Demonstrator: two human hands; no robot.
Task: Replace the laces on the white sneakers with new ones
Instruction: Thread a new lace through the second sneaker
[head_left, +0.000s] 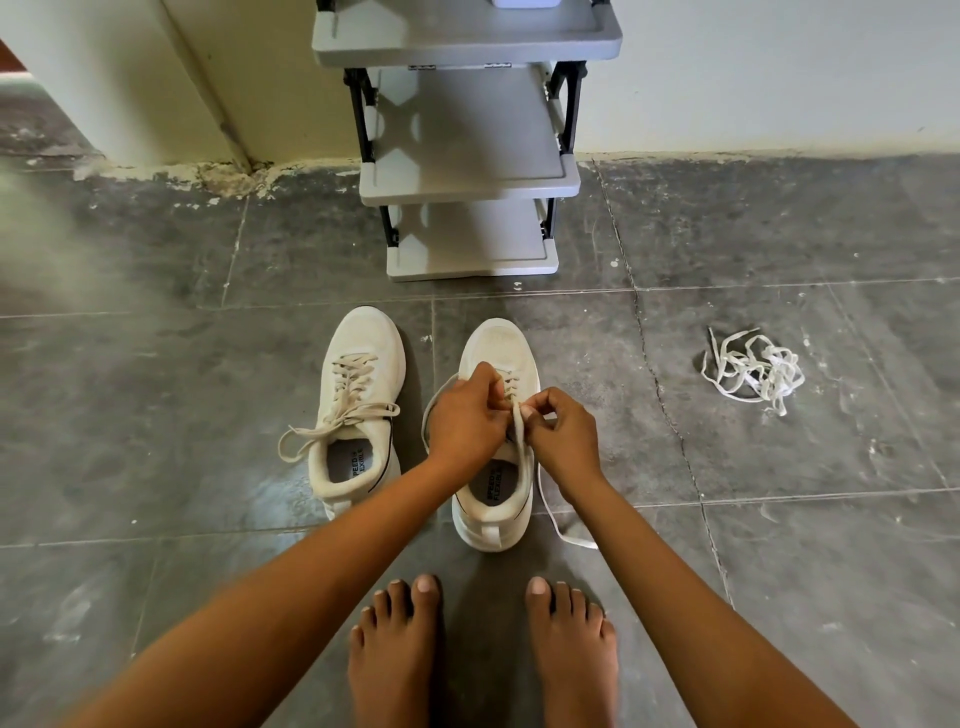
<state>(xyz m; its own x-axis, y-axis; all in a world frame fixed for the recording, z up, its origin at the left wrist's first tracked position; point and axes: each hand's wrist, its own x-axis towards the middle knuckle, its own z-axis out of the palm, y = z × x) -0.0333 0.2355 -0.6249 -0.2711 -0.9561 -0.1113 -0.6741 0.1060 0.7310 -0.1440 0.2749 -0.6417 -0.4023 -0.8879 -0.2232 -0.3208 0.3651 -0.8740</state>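
Note:
Two white sneakers stand side by side on the grey tiled floor, toes pointing away from me. The left sneaker (358, 405) is laced, its bow loose. Over the right sneaker (501, 353) both my hands work at the lace. My left hand (465, 415) grips the lace at the eyelets. My right hand (561, 431) pinches the cream lace (518, 431) between thumb and fingers. One loose end of that lace trails on the floor to the right of the shoe. A tangled heap of white laces (753, 366) lies apart on the floor at the right.
A grey tiered shoe rack (470, 176) stands against the wall just beyond the sneakers. My bare feet (483, 649) are planted close behind the right sneaker. A cream wall corner (171, 104) juts out at the back left.

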